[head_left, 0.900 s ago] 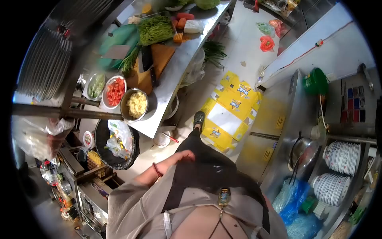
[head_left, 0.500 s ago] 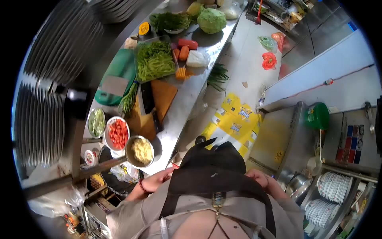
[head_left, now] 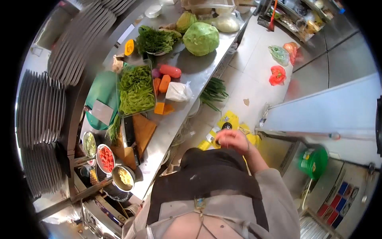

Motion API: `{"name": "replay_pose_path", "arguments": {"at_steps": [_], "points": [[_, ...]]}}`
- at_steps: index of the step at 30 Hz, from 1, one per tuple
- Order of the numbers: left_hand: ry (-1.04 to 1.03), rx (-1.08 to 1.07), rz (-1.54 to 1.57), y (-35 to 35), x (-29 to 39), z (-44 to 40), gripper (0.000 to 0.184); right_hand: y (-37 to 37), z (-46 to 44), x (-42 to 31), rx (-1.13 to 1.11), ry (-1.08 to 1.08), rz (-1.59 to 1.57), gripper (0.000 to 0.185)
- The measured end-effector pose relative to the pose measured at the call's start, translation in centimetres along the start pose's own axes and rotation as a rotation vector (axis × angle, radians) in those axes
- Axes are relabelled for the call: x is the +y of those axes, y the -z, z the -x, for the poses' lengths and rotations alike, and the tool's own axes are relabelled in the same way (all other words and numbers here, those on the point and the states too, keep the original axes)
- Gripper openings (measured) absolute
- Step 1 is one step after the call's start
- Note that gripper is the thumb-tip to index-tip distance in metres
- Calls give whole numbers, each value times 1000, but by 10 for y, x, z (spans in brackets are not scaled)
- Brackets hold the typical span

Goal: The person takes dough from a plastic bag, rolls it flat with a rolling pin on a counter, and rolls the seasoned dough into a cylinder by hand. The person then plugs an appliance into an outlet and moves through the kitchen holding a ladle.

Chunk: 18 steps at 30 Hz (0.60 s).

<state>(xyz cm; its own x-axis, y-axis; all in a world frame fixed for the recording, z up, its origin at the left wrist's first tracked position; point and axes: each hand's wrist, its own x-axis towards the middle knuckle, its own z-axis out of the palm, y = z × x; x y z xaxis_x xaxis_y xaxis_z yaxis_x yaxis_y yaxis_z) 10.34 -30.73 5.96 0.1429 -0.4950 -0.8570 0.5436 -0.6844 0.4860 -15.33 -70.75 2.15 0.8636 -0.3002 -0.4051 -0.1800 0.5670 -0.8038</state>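
Cardboard (head_left: pixel 230 116), yellow and flat, lies on the floor (head_left: pixel 254 73) right of the table (head_left: pixel 169 124), partly behind the right hand (head_left: pixel 234 140), which is half curled with nothing visible in it; the left hand is out of view. Tiled aisle follows the table's long straight edge. On the table: steel pot (head_left: pixel 118 185), wooden board (head_left: pixel 144 131), round leafy cabbage (head_left: pixel 201 39). Lettering on the plastic bucket (head_left: pixel 313 162), well right of it, is illegible.

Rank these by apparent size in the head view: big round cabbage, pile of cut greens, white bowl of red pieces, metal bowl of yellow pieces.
Largest: pile of cut greens
Next: big round cabbage
Smallest: white bowl and metal bowl, too alike to rank
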Motion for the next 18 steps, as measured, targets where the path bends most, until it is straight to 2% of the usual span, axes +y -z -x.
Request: {"name": "replay_pose_path", "arguments": {"at_steps": [3, 8, 11, 13, 15, 18], "points": [[-97, 40, -11, -42, 33, -36, 30, 62, -33, -11, 434, 101, -289, 21], [-228, 198, 115, -104, 155, -106, 29, 142, -35, -43, 524, -32, -523, 11], [-380, 76, 149, -147, 241, -151, 32, 172, -36, -50, 585, -63, -561, 10], [-380, -1, 237, -167, 291, -186, 34, 190, -42, -57, 617, -98, -578, 13], [-355, -78, 348, -171, 341, -228, 44, 198, -52, -63, 644, -144, -546, 15], [-333, -65, 406, -173, 427, -287, 72, 218, -79, -104, 645, -148, -462, 18]]}}
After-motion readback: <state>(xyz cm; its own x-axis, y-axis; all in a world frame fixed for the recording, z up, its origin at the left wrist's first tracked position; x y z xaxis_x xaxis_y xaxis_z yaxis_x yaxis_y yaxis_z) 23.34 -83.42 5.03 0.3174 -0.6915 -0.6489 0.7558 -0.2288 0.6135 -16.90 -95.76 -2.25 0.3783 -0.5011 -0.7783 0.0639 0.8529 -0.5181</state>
